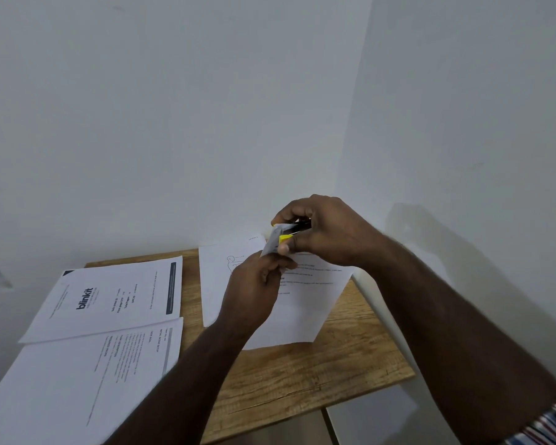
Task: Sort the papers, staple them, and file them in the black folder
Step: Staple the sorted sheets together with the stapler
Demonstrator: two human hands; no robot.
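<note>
My right hand grips a small yellow and black stapler clamped over the lifted corner of a set of printed papers at the back of the wooden table. My left hand pinches that same corner just below the stapler. The rest of the sheets droop down onto the table. The black folder is not in view.
Two more printed paper sets lie on the left: one with a blinkit logo and another nearer to me, overhanging the table's left edge. White walls close in behind and to the right of the table.
</note>
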